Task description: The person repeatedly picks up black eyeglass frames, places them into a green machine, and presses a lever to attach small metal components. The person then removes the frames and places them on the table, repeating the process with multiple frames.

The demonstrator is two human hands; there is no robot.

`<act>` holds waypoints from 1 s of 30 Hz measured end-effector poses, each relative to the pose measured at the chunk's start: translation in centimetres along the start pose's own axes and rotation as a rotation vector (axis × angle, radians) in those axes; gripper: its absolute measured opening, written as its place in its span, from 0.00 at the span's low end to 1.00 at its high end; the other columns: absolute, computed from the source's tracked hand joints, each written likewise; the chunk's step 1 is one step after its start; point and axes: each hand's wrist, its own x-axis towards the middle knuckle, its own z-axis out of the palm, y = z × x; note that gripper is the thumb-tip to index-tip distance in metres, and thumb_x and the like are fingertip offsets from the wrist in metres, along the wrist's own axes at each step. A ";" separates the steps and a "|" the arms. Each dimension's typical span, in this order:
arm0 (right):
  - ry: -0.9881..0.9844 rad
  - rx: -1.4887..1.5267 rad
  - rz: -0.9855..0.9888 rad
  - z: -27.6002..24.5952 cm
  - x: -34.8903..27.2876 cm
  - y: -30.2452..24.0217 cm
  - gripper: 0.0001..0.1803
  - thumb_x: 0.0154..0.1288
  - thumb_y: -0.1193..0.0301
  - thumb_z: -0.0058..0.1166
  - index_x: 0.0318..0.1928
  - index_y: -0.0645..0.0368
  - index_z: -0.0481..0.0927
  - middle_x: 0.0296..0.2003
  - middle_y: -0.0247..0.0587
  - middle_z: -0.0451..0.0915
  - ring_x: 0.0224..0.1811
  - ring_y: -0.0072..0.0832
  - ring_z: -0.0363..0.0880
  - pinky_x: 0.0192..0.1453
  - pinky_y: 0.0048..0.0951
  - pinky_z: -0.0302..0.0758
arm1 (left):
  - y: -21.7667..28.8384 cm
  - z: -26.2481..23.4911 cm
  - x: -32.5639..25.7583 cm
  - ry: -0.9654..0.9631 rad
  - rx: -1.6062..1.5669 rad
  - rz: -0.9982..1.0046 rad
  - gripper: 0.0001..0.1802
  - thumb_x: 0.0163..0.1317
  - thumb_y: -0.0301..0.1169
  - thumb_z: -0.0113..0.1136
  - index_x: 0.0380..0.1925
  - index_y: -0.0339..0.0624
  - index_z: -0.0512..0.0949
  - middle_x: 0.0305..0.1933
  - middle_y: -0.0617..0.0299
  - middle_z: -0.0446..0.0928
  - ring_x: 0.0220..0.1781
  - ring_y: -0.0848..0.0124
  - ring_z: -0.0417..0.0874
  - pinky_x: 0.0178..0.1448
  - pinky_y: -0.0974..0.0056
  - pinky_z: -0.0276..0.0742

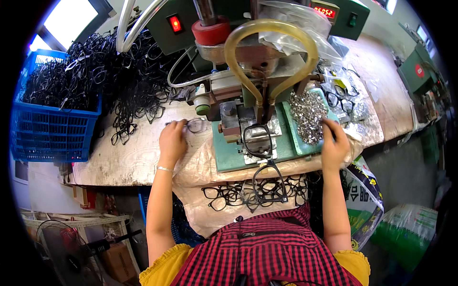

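The black eyeglass frame (194, 125) is lying lengthwise on the bench just right of the left hand (171, 139), whose fingertips are pinching its near rim, while the right hand (334, 143) is dipping curled fingers into the tray of small metal parts (307, 117) beyond the press (253, 95).

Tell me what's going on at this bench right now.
A person sits at a small green press machine. Their left hand grips a black eyeglass frame on the bench; their right hand reaches into a tray of small metal parts. Another frame sits on the machine's fixture, and more frames lie in the lap.
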 end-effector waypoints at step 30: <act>-0.417 0.935 0.375 6.0 -0.1 -14.2 0.26 0.60 0.81 0.62 0.59 0.68 0.69 0.43 0.41 0.85 0.46 0.19 0.81 0.56 0.22 0.73 | 14.9 -14.1 2.8 0.612 -1.254 0.306 0.10 0.73 0.24 0.52 0.49 0.29 0.75 0.46 0.43 0.81 0.47 0.59 0.84 0.50 0.56 0.85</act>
